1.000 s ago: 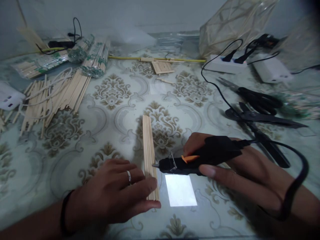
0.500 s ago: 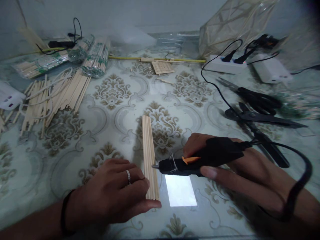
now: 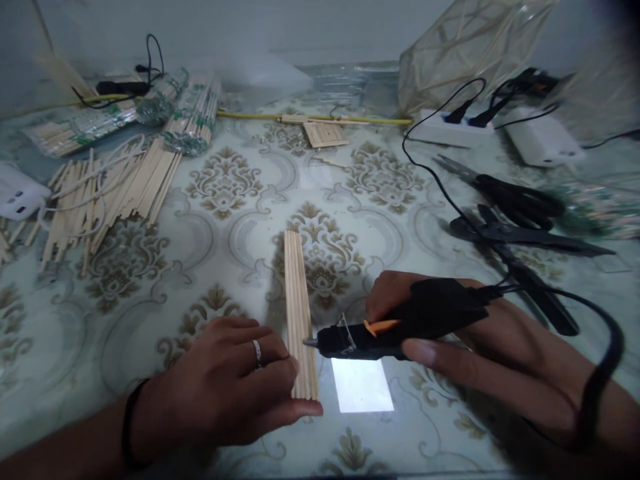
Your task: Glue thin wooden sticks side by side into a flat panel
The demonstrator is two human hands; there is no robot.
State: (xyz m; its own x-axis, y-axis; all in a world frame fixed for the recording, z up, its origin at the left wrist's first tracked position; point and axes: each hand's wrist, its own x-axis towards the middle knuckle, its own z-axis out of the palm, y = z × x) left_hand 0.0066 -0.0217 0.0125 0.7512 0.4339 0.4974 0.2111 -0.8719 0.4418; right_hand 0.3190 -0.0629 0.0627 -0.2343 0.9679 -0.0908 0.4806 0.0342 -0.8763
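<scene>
A narrow strip of wooden sticks (image 3: 299, 300) lies side by side on the patterned table cover, its long side pointing away from me. My left hand (image 3: 240, 380), with a ring and a dark wristband, is closed on the near end, fingers on top and thumb at the bottom edge. My right hand (image 3: 450, 333) is wrapped around a black glue gun (image 3: 400, 320) with an orange trigger. The gun's metal nozzle is at the right side of the strip, over its lower half. Whether glue is coming out cannot be made out.
Loose sticks (image 3: 135, 180) and wrapped stick bundles (image 3: 193, 113) lie at left. A small stick panel (image 3: 326, 135) sits at the back. Scissors (image 3: 515, 197), pliers (image 3: 530, 237) and a power strip (image 3: 450, 127) are at right. The gun's cord (image 3: 440, 187) crosses there.
My right hand has brought the glue gun slightly toward me, so its nozzle sits lower along the strip. My left hand and the strip have stayed in place.
</scene>
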